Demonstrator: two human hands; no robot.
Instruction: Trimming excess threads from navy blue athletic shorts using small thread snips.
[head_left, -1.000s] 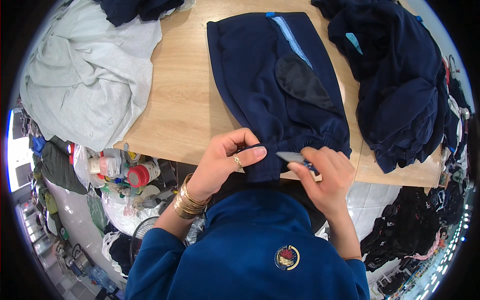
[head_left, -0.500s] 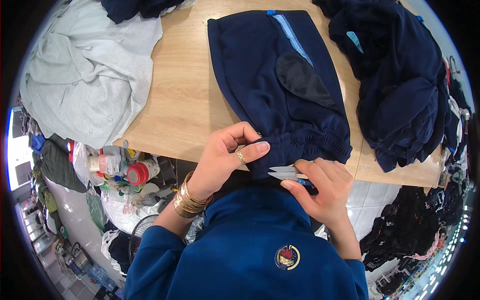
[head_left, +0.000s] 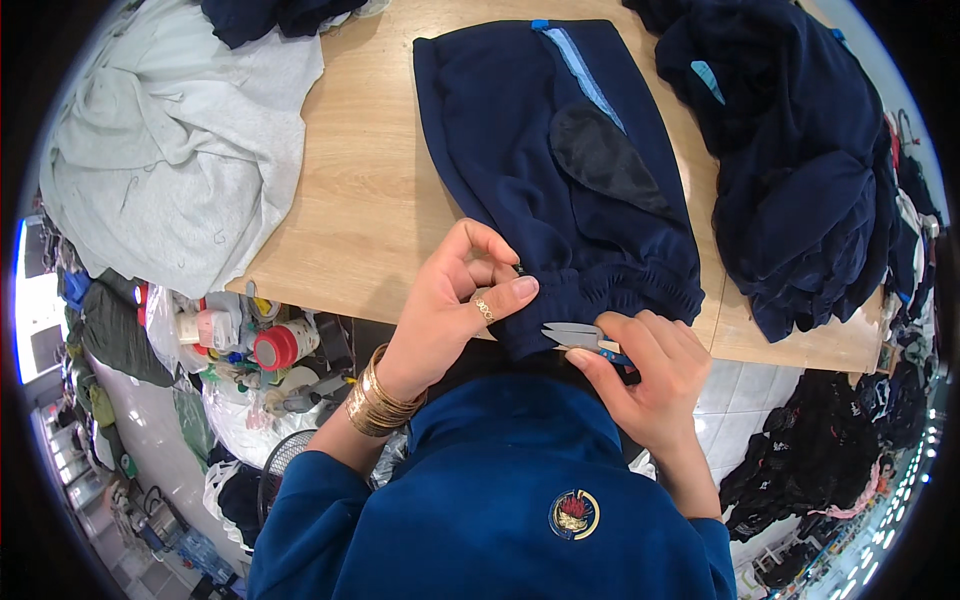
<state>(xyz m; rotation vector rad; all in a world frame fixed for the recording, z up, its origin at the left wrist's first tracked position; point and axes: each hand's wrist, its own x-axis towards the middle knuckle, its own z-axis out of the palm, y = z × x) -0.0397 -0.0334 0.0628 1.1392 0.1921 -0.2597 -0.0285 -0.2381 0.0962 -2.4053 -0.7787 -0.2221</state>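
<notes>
Navy shorts [head_left: 500,130], turned inside out, lie on the table with their gathered elastic waistband [head_left: 640,290] at the near edge. A black pocket bag and a light blue strip show on them. My left hand [head_left: 465,290] pinches the left end of the waistband between thumb and fingers. In my right hand [head_left: 650,370] is a pair of small thread snips [head_left: 575,335] with blue on the handle. Their blades are a little apart and point left, over the fabric just below the waistband. Part of the handle is hidden in my palm.
Pale grey fabric [head_left: 190,150] covers the table's left side. A heap of navy garments [head_left: 800,170] lies at the right. Below the table's left edge stand a red-lidded jar [head_left: 280,346] and a wire basket [head_left: 285,460]. Black clothing [head_left: 810,440] is piled at the lower right.
The snips have shifted slightly right and up, and their blades lie at a changed angle. My left index finger has lifted a little; the thumb still pinches the waistband.
</notes>
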